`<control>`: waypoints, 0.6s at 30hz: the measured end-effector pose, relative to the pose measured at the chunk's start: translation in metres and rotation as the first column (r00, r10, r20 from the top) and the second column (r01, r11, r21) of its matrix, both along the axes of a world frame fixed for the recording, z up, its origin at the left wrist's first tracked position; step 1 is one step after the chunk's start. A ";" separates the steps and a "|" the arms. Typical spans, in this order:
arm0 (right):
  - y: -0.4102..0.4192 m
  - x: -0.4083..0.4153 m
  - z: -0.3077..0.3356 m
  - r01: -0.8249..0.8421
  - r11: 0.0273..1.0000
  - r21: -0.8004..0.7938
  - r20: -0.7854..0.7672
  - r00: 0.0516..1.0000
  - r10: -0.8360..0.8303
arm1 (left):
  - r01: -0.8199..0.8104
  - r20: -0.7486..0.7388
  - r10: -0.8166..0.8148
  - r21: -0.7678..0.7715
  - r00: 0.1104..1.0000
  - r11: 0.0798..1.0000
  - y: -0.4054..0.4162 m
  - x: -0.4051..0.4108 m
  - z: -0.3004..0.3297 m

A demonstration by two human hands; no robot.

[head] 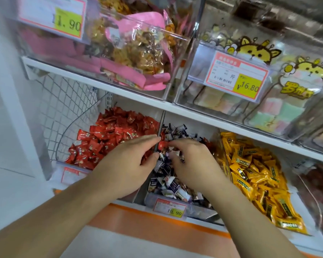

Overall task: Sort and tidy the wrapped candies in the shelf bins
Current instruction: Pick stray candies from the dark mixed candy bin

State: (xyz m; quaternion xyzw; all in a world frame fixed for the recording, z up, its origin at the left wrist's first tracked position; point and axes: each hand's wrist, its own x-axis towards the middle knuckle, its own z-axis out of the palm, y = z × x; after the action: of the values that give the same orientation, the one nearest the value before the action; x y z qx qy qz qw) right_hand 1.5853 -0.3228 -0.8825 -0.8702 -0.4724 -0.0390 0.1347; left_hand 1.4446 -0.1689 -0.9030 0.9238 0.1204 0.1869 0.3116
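Now, from the head view, your left hand (128,162) and right hand (191,161) both dig into the middle bin's dark-wrapped candies (168,181); left fingers (147,139) pinch a red candy (161,145), right fingers curled, grasp unclear.

2 hands (131,164), 3 candy bins (175,203), 4 price tags (169,207)

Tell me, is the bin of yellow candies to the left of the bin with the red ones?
No, the yellow candies fill the bin at the right, while the red candies sit at the left.
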 end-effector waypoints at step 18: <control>0.049 0.041 -0.057 0.212 0.965 0.157 -0.132 0.972 -0.192 | -0.029 0.031 0.030 -0.029 0.999 0.999 0.000 0.004 -0.003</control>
State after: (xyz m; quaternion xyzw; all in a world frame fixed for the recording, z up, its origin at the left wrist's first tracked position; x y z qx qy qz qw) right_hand 1.6266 -0.2733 -0.9395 -0.9000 -0.3674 -0.0422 0.2308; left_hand 1.4489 -0.1689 -0.9060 0.9144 0.1317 0.2041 0.3238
